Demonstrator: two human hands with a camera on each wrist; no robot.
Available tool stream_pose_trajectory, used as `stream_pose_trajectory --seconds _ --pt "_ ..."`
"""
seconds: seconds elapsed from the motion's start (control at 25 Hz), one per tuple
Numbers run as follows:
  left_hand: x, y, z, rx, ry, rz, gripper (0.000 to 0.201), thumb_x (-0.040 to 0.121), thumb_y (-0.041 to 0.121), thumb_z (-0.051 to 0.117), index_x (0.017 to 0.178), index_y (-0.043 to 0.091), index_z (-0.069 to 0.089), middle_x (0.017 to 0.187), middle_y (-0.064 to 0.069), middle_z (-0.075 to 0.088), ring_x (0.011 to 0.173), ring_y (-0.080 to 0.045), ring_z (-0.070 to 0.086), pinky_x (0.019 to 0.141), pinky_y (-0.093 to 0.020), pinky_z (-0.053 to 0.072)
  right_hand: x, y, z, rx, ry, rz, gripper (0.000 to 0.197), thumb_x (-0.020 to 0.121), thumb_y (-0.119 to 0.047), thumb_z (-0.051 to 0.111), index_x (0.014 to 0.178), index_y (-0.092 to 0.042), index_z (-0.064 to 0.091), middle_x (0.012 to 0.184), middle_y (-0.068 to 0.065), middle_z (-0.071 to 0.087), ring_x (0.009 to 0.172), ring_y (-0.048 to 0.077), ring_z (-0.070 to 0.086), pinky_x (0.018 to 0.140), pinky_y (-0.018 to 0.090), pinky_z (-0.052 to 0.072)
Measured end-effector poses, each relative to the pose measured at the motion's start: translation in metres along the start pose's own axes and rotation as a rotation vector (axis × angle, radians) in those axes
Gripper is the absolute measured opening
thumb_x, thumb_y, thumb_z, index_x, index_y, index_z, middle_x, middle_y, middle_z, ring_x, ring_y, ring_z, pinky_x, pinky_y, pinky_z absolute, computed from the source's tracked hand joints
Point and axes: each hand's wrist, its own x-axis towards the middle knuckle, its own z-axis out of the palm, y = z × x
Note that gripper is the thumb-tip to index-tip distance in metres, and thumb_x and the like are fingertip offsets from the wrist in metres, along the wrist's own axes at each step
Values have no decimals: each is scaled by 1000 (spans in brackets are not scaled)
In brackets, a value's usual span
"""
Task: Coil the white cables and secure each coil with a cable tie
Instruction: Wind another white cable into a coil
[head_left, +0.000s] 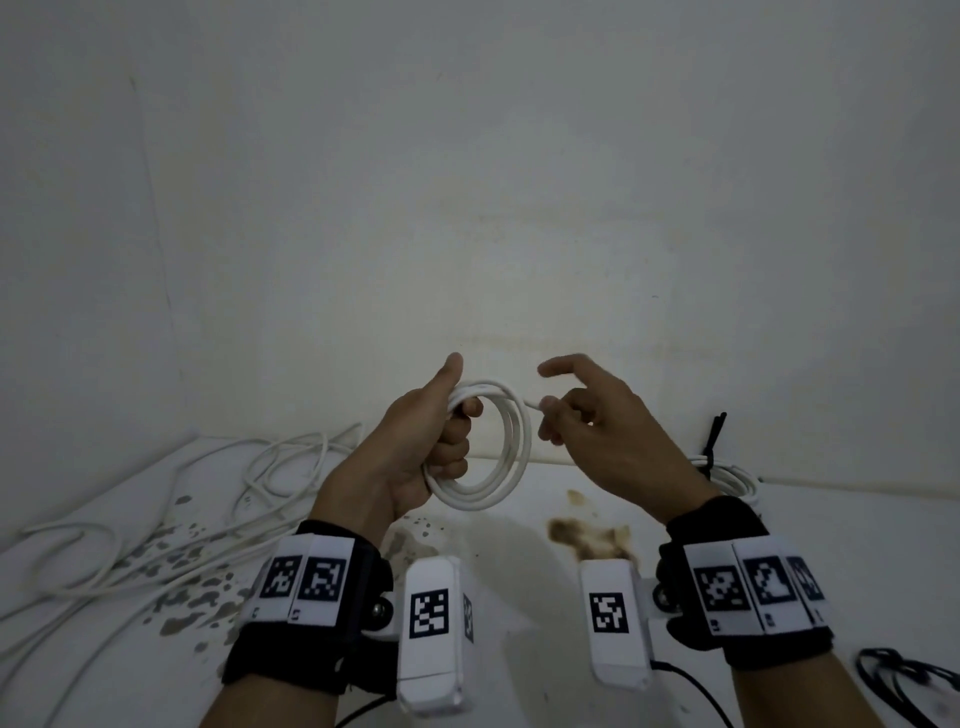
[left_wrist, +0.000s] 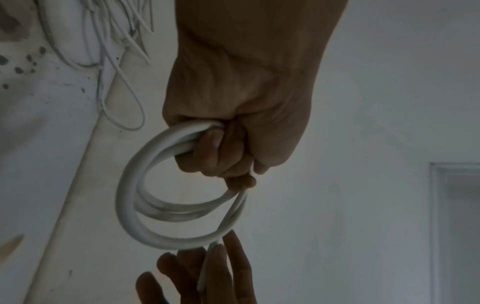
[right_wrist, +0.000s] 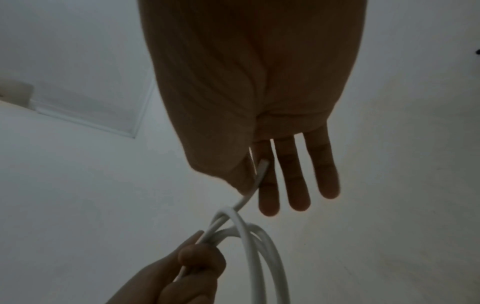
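Coiling step near its end: round white cable coil (head_left: 485, 452), about 3 loops, held in the air above the stained white table (head_left: 519, 597), in front of a plain pale wall (head_left: 467, 182).

- Left hand (head_left: 415, 441): fingers (left_wrist: 207, 156) curled tight round one side of the coil, bunching the loops together; thumb raised along the top.
- Right hand (head_left: 592, 431): thumb and a finger pinch the short free cable end (right_wrist: 259, 174) just beside the coil; the other fingers (right_wrist: 298, 174) hang straight and loose. Index finger points away from the coil.
- Free end crosses over the top of the loops near the left grip.

Around it:
- Loose tangle of thin white cables (head_left: 208, 493), uncoiled, on the table to the left.
- Finished white coil bound with a black cable tie (head_left: 727, 473), at the back right of the table, partly hidden behind the right wrist.
- Dark thin loops (head_left: 904, 680) at the front right edge; too dim to tell whether they are ties or cord.
- Brown stains and grey flecks on the table.

Judgement: last turn of this cable is being laid in. Next move calls for tucking the free end under the left grip, keeping the loops clamped with 1 hand, then the right hand fetching a tie. Risk: loops spring apart if the left grip eases.
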Motion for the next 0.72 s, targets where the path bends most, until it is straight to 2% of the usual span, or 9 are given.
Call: stream_pose_trajectory --seconds 0.08,0.16,0.24,0.32,0.36,0.44,0.52,0.6,0.72 --pt "-1 0 1 50 -45 -9 58 98 59 39 63 14 51 46 5 22 37 -9 15 39 -21 18 -1 -2 -1 -121 -72 -68 21 104 -21 43 109 -26 62 88 -6 70 78 -1 61 72 13 45" --pt "-2 0 2 75 -57 -13 59 98 60 38 63 14 51 46 5 22 38 -10 15 40 -21 18 0 -5 -2 -203 -124 -98 28 105 -26 35 102 -27 63 88 -7 68 82 9 61 91 36 47" --pt "-1 0 0 79 -62 -24 60 97 61 37 63 14 50 47 4 22 38 -10 15 39 -21 18 -2 -8 -3 -342 -188 -57 34 106 -31 27 104 -30 61 90 -10 68 91 12 61 110 57 26" --pt "-1 0 0 87 -75 -47 60 96 62 38 62 15 50 48 4 22 38 -10 15 39 -20 18 -3 -10 -5 -393 -219 -15 40 106 -35 21 104 -27 60 92 -8 69 95 13 62 112 63 10" --pt "-2 0 2 104 -81 -57 59 96 62 41 61 15 49 48 5 22 38 -10 15 39 -21 18 -4 -12 -5 -371 -226 -10 42 106 -38 19 103 -26 59 90 -7 69 93 14 62 111 62 12" --pt "-3 0 6 140 -91 -60 54 94 58 49 59 17 47 49 5 22 39 -9 16 39 -22 18 -6 -17 -5 -309 -239 -3 43 105 -47 19 93 -27 55 76 -7 63 81 13 60 104 53 26" --pt "-4 0 8 133 -93 -44 50 93 53 56 58 19 45 49 6 21 39 -9 15 38 -21 17 -7 -20 -1 -272 -239 -18 45 104 -52 22 85 -21 49 66 -6 53 67 15 51 86 44 41" --pt "-4 2 8 21 -116 -42 48 93 48 57 56 20 43 45 7 20 34 -7 15 36 -19 16 -7 -20 4 -288 -162 -62 51 102 -57 24 85 -16 48 62 -5 48 59 15 45 68 35 41" --pt "-5 8 6 -281 -251 -87 45 89 43 54 52 22 41 37 11 17 26 -4 14 34 -17 12 -4 -18 11 -170 -1 -145 61 93 -65 26 87 -13 55 55 -5 42 52 10 37 54 26 33"
